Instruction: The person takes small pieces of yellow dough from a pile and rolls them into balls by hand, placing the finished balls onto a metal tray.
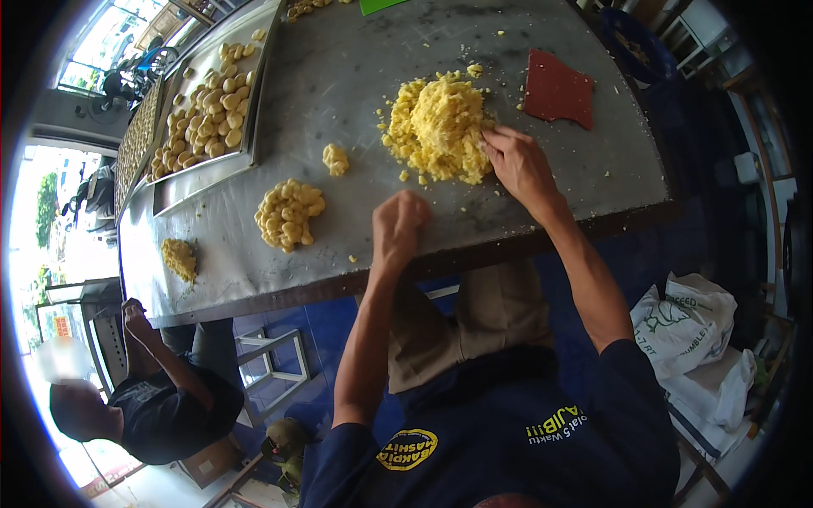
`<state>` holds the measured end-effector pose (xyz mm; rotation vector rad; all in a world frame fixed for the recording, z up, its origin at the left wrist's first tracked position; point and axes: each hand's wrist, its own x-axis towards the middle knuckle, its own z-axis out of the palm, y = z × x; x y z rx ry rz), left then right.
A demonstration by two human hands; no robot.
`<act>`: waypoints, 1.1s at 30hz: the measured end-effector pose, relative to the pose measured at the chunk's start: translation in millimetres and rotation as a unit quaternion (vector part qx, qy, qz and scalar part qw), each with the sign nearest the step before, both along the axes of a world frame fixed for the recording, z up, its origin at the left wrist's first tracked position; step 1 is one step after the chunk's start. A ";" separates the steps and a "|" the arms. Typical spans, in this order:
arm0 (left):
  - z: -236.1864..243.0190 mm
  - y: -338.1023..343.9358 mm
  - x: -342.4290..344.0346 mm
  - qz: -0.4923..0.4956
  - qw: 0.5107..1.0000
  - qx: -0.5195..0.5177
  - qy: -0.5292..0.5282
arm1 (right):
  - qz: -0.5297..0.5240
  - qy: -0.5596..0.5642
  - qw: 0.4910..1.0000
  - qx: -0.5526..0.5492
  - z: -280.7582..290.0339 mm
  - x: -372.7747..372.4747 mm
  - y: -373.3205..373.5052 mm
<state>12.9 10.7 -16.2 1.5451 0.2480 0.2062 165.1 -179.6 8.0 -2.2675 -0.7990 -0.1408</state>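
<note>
A large heap of yellow crumbly mixture (436, 127) lies on the metal tabletop in front of me. My right hand (521, 168) is at the heap's right side, its fingers drawn together and pinching at the crumbs. Nearer the table's front edge, my left hand (398, 227) is curled into a fist, slightly blurred; whatever it may hold is hidden. To its left sits a cluster of small pale dough balls (289, 215). A single dough lump (335, 159) rests just beyond that cluster.
A red flat scraper-like piece (559, 89) lies right of the heap. At the left, a metal tray (254, 127) carries many rounded dough pieces. A smaller yellow crumbly pile (179, 259) is near the left corner, where another person (169, 389) sits. White sacks (688, 326) stand at right.
</note>
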 end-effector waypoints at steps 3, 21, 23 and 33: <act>-4.7 15.2 -6.7 0.016 0.997 -0.072 -0.029 | 0.004 0.008 1.000 0.004 -7.6 -16.1 -18.4; 8.5 44.9 -28.0 0.116 0.868 0.482 -0.018 | -0.060 0.028 0.997 0.036 -5.1 -52.7 -8.9; 6.2 39.0 -28.5 0.148 0.859 0.487 -0.064 | -0.053 -0.016 0.998 0.006 -3.6 -53.8 -3.1; 8.3 58.5 45.7 0.175 0.803 0.570 0.025 | -0.079 -0.042 0.995 -0.048 -11.2 -26.9 -3.9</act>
